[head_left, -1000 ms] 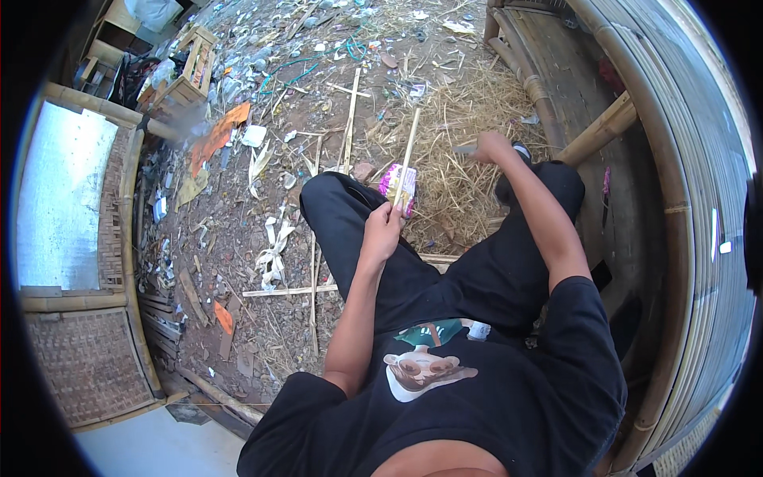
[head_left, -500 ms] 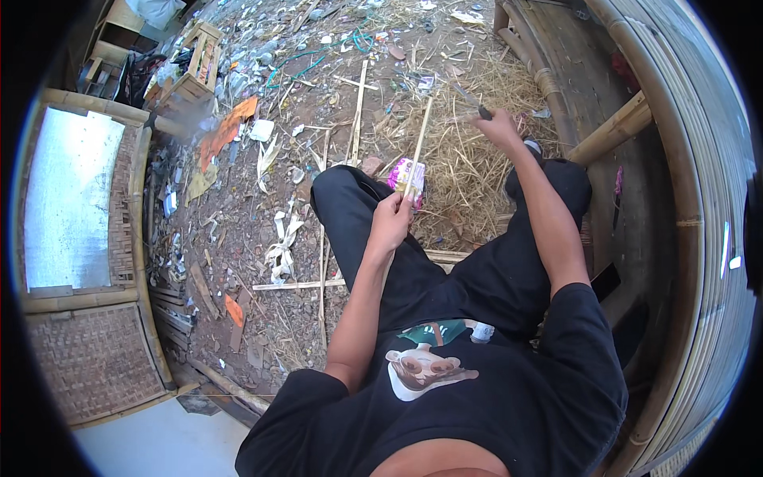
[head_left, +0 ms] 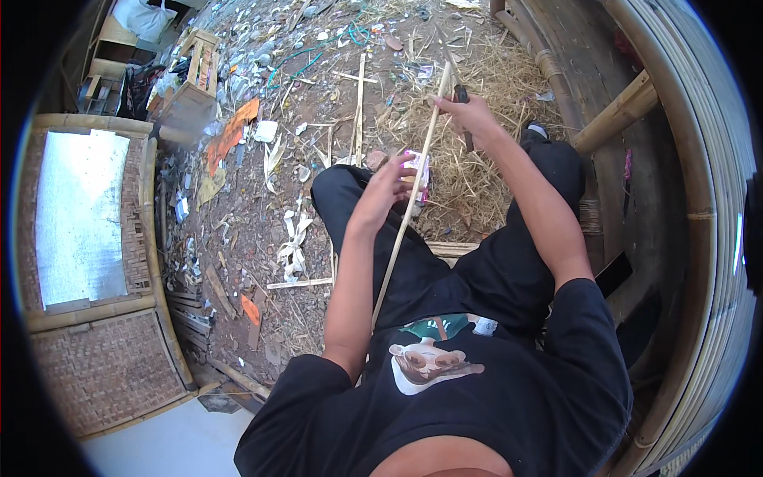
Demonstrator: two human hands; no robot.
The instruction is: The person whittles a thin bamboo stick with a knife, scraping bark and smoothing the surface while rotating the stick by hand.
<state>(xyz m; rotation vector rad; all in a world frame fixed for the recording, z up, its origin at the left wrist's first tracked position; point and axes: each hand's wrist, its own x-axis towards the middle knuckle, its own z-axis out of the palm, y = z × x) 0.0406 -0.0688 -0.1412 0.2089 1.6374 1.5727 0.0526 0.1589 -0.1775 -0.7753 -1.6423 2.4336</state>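
My right hand (head_left: 470, 119) is closed around the dark handle of a knife (head_left: 462, 94), whose narrow blade points up and away. A long, pale bamboo strip (head_left: 404, 226) slants from beside that hand down to my lap. The right thumb and fingertips press against its upper part. My left hand (head_left: 385, 191) is held over my left knee with its fingers apart, the fingertips at or just beside the strip. Whether they touch it I cannot tell. Partly behind the strip lies a pink and white packet (head_left: 421, 168) on the ground.
Dry straw (head_left: 493, 179) covers the ground between my knees. Crossed bamboo strips (head_left: 360, 103) lie ahead, with scattered litter and an orange scrap (head_left: 232, 135) to the left. A wooden crate (head_left: 193, 83) stands far left. A bamboo-framed bench (head_left: 612, 119) borders my right side.
My left hand has opened from its grip on the strip's lower end. My right hand with the knife has moved left to the strip, which now reaches further down to my lap.
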